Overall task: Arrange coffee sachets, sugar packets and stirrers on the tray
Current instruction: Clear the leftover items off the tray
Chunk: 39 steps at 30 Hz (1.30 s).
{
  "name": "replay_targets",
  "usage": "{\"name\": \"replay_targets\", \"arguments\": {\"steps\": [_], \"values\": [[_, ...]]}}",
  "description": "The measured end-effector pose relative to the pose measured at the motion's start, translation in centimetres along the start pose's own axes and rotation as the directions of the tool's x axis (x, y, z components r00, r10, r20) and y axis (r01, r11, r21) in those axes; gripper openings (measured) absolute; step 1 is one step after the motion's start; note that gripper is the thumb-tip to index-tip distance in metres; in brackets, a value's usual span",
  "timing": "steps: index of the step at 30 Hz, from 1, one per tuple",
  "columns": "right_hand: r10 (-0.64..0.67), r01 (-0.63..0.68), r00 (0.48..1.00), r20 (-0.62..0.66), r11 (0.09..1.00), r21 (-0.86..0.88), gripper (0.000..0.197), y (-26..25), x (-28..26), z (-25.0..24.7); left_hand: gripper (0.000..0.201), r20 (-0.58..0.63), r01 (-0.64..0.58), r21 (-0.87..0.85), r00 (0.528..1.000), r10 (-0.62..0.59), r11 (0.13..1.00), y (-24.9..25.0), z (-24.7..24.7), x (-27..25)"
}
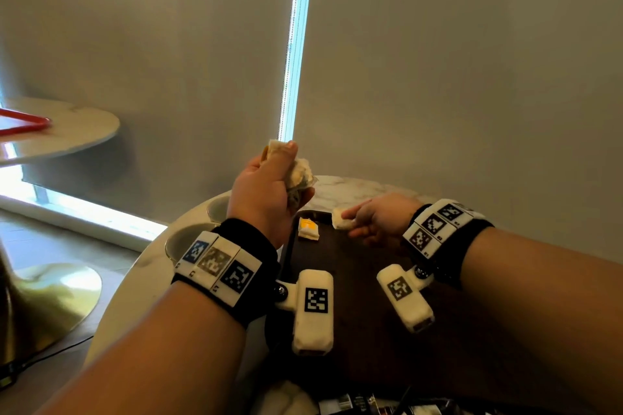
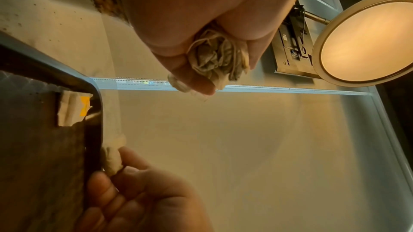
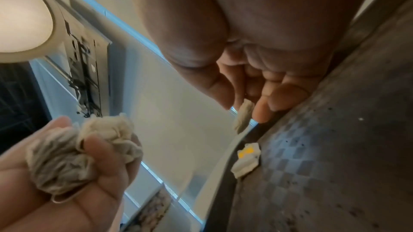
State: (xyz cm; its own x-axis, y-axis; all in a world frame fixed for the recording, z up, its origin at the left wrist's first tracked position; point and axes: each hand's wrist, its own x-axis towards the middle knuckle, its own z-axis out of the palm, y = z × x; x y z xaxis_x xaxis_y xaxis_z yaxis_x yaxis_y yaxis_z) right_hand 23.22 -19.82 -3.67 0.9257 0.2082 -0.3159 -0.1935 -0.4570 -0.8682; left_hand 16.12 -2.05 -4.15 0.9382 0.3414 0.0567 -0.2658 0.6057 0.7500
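Note:
A dark brown tray (image 1: 357, 256) lies on a round marble table (image 1: 340, 189). One white packet with a yellow mark (image 1: 308, 229) rests flat in the tray's far left corner, also visible as a packet (image 3: 247, 159) in the right wrist view and a packet (image 2: 73, 107) in the left wrist view. My left hand (image 1: 269, 185) is raised above the tray's far left edge and grips a bunch of pale packets (image 1: 296, 177), a crumpled bunch (image 2: 218, 57) in its own wrist view. My right hand (image 1: 371, 219) hovers low over the tray's far end and pinches a single white packet (image 1: 342, 220) between thumb and fingers, the same packet (image 3: 243, 115).
Two round cups or bowls (image 1: 188, 239) stand on the table left of the tray. Dark sachets (image 1: 364, 403) lie at the table's near edge. Another round table (image 1: 67, 128) with a red item (image 1: 27, 123) stands far left. A wall and blinds rise close behind.

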Motion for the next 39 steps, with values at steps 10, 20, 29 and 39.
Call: {"name": "replay_targets", "arguments": {"steps": [10, 20, 29, 39], "values": [[0.089, -0.081, 0.995, 0.042, 0.984, -0.162, 0.038, 0.0, 1.9, 2.2, 0.032, 0.002, 0.019, 0.001, 1.0, -0.019, 1.0, 0.1, 0.2, -0.3], [0.009, -0.006, 1.0, 0.01, 0.963, -0.269, 0.035, -0.3, 2.3, 1.8, 0.035, 0.002, 0.034, 0.014, 0.999, -0.034, 0.999, 0.2, 0.5, -0.7], [-0.048, 0.101, 0.993, 0.105, 0.801, -0.591, 0.042, 0.2, 3.0, 2.0, 0.036, -0.005, 0.04, 0.029, 0.999, -0.04, 0.999, 0.2, 0.4, -0.7], [-0.131, 0.155, 0.988, 0.084, 0.872, -0.464, 0.033, 1.0, 3.6, 2.3, 0.05, -0.009, 0.075, 0.001, 0.997, -0.075, 0.997, 0.0, 0.5, -0.6]]}}
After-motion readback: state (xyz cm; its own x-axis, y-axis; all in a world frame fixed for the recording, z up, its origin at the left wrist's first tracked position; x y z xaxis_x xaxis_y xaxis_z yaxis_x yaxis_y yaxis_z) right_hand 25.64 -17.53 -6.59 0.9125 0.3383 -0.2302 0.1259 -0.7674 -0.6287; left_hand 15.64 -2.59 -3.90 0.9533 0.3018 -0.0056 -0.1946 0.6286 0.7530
